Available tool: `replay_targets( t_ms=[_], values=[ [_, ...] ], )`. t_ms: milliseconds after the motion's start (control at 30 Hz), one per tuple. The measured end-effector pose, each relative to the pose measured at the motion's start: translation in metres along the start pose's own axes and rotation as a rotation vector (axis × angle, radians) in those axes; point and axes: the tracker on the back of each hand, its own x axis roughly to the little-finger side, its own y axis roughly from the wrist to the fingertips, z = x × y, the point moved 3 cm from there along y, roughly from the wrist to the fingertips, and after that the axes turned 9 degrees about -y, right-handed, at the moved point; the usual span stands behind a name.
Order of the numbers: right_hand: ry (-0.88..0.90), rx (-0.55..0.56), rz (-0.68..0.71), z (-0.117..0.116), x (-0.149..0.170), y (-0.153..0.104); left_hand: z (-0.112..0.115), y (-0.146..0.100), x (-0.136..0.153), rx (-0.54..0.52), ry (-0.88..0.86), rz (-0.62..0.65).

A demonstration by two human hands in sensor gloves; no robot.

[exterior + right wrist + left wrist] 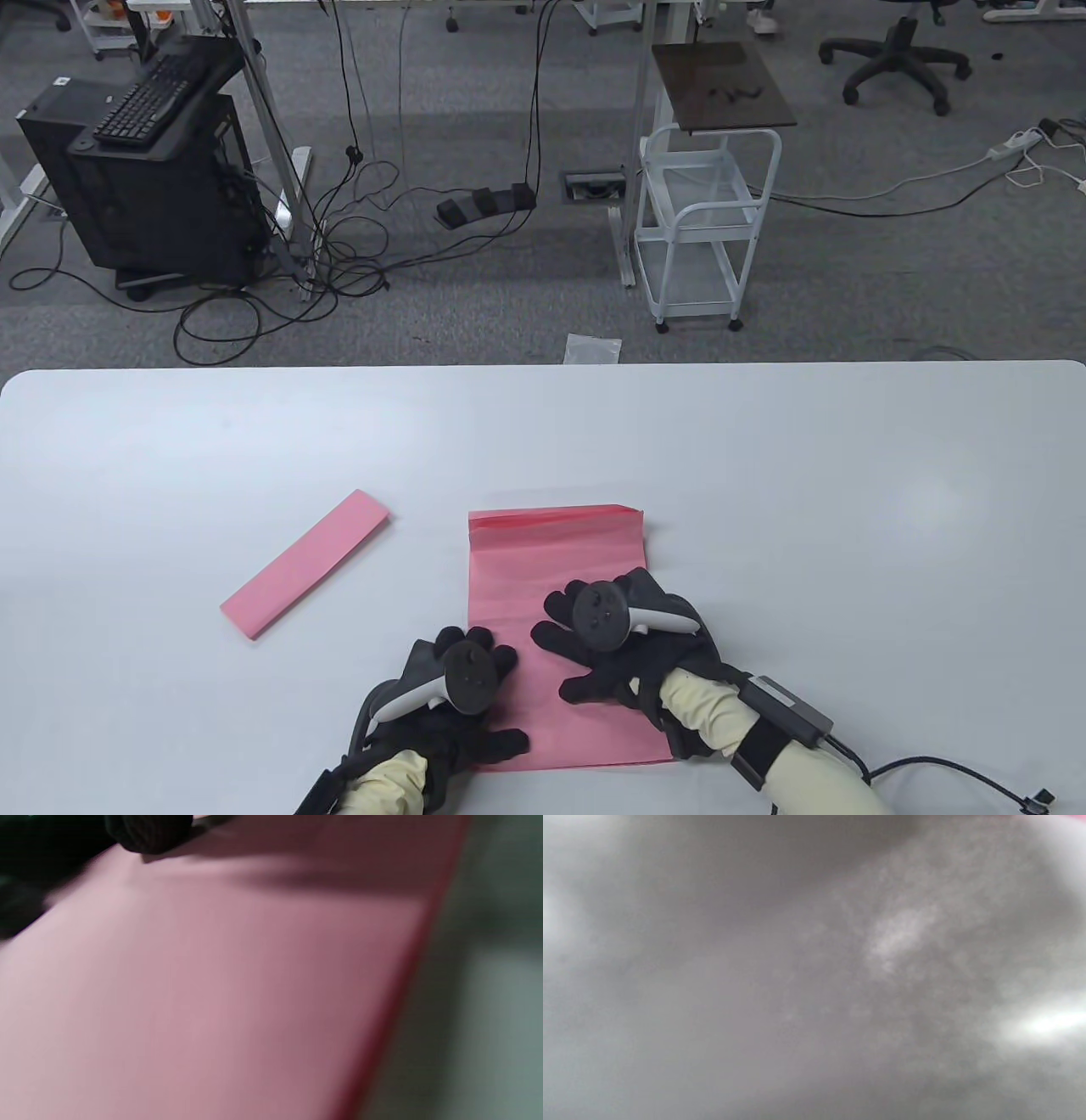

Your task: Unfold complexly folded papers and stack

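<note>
A partly unfolded pink paper (543, 560) lies flat on the white table (848, 526), with a folded strip along its far edge. My right hand (594, 645) rests on the sheet's right half, fingers spread. My left hand (462, 679) rests with spread fingers at the sheet's near left edge. The paper fills the right wrist view (237, 984), with a gloved fingertip (148, 834) at the top left. A second pink paper (307, 561), folded into a narrow strip, lies to the left, apart from both hands. The left wrist view is a grey blur.
The table's far edge runs across the middle of the table view. Beyond it on the floor stand a white wire cart (704, 221), a black computer stand (153, 170) and loose cables.
</note>
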Motion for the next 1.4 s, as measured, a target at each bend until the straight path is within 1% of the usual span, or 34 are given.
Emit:
replay_targets(
  t_ms=[33, 100, 167, 267, 400, 567, 633, 700, 800, 833, 867, 933, 1000, 1033, 1067, 1100, 1167, 1233, 1300, 1367, 1400],
  values=[
    [0.037, 0.004, -0.019, 0.003, 0.006, 0.004, 0.0, 0.0, 0.0, 0.0, -0.001, 0.0],
    [0.145, 0.029, -0.096, 0.017, 0.03, 0.018, 0.0, 0.0, 0.0, 0.0, -0.002, 0.002],
    [0.208, 0.058, -0.166, 0.028, 0.05, 0.025, 0.0, 0.0, 0.0, 0.0, -0.002, 0.004],
    [0.303, 0.092, -0.264, 0.04, 0.079, 0.03, 0.0, 0.0, 0.0, 0.001, -0.002, 0.004],
    [0.376, 0.109, -0.321, 0.045, 0.099, 0.031, 0.0, 0.0, 0.0, 0.0, -0.002, 0.004],
    [0.364, 0.117, -0.334, 0.048, 0.096, 0.03, 0.0, 0.0, 0.0, 0.0, -0.002, 0.003],
    [0.367, 0.129, -0.333, 0.053, 0.092, 0.027, 0.0, 0.0, 0.0, 0.0, -0.002, 0.003],
    [0.354, 0.164, -0.316, 0.057, 0.086, 0.021, 0.0, 0.0, 0.0, 0.0, -0.002, 0.003],
    [0.249, 0.307, -0.24, 0.064, 0.072, -0.002, 0.0, 0.0, 0.0, 0.0, -0.002, 0.004],
    [0.232, 0.334, -0.213, 0.063, 0.067, -0.01, 0.0, 0.0, 0.0, 0.0, -0.002, 0.003],
    [0.216, 0.341, -0.181, 0.059, 0.061, -0.02, 0.0, 0.0, 0.0, 0.0, -0.002, 0.003],
    [0.19, 0.297, -0.114, 0.045, 0.049, -0.039, 0.0, 0.0, 0.0, 0.0, -0.002, 0.003],
    [0.147, 0.204, -0.059, 0.017, 0.036, -0.06, 0.0, 0.0, 0.0, 0.0, -0.002, 0.003],
    [0.133, 0.184, -0.051, 0.011, 0.034, -0.065, 0.0, 0.0, 0.0, 0.0, -0.002, 0.003],
    [0.1, 0.143, -0.038, -0.006, 0.03, -0.075, 0.0, 0.0, 0.0, 0.0, -0.002, 0.003],
    [0.085, 0.12, -0.04, -0.016, 0.029, -0.081, 0.0, 0.0, 0.0, 0.0, -0.002, 0.003],
    [0.068, 0.076, -0.051, -0.037, 0.029, -0.089, 0.0, 0.0, 0.0, 0.0, -0.002, 0.003],
    [0.074, 0.022, -0.068, -0.05, 0.032, -0.09, 0.0, 0.0, 0.0, 0.0, -0.002, 0.003],
    [0.08, 0.002, -0.081, -0.057, 0.036, -0.086, 0.0, 0.0, 0.0, 0.0, -0.002, 0.003],
    [0.119, 0.007, -0.071, -0.057, 0.037, -0.086, 0.0, 0.0, 0.0, -0.002, -0.005, 0.0],
    [0.099, 0.001, -0.071, -0.057, 0.037, -0.086, 0.0, 0.0, 0.0, -0.002, -0.005, 0.0]
  ],
)
